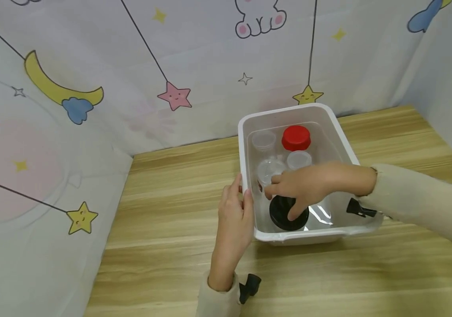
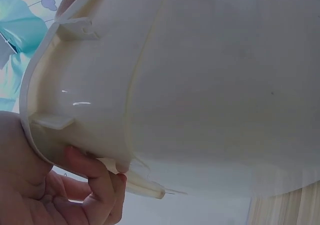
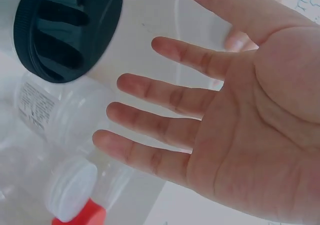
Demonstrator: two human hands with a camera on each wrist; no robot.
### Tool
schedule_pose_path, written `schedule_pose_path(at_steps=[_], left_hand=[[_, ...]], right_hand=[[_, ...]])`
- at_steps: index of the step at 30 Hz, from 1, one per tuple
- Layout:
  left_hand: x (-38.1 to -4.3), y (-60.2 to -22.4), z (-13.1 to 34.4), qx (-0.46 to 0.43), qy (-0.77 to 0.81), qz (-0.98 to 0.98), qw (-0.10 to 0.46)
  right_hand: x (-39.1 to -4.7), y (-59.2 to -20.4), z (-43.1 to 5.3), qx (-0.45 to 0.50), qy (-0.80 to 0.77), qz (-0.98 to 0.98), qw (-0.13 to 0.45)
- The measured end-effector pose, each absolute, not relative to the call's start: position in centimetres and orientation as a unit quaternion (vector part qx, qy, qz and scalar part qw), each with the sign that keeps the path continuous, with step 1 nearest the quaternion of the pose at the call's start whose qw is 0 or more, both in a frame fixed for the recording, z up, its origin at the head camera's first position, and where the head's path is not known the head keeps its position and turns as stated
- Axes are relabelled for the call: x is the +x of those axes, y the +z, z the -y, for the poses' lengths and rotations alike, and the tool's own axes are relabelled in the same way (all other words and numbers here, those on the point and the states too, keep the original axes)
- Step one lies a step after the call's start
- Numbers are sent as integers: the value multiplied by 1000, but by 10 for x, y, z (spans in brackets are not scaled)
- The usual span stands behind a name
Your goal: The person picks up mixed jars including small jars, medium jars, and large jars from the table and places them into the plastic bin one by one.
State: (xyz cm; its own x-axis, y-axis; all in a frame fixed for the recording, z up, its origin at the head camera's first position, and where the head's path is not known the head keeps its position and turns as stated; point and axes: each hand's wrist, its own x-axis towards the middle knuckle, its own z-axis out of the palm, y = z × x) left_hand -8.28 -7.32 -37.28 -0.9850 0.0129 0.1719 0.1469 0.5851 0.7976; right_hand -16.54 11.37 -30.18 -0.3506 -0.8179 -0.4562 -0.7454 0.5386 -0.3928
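A white plastic bin (image 1: 243, 152) stands on the wooden table with several lidded jars in it. My left hand (image 1: 231, 224) grips the bin's left rim near the front corner; the left wrist view shows its fingers (image 2: 102, 195) curled under the rim, against the outer wall. Over the jars, my right hand (image 1: 309, 185) reaches in from the right, close above a jar with a black lid (image 1: 279, 213). Its fingers are spread and nearly straight in the right wrist view, the palm (image 3: 250, 110) bare, with the black lid (image 3: 102, 10) beyond the fingertips.
Behind the right hand are a red lid (image 1: 296, 138) and clear jars, one with a whitish lid (image 1: 299, 159). A printed label (image 3: 35, 107) shows on one clear jar. A patterned curtain (image 1: 210, 53) hangs along the table's back edge and left side.
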Motion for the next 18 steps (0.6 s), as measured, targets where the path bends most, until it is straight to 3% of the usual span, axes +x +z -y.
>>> schedule_pose_path(at_steps=[9,18], left_hand=[[-82,-372,75,-47,-438,895,71],[-84,-369,84,-59,-414,906,66]], right_hand=[[-168,-290,-134,-463,-111,-841,257],[-172,-286,-158,-448,-156,-864,167]])
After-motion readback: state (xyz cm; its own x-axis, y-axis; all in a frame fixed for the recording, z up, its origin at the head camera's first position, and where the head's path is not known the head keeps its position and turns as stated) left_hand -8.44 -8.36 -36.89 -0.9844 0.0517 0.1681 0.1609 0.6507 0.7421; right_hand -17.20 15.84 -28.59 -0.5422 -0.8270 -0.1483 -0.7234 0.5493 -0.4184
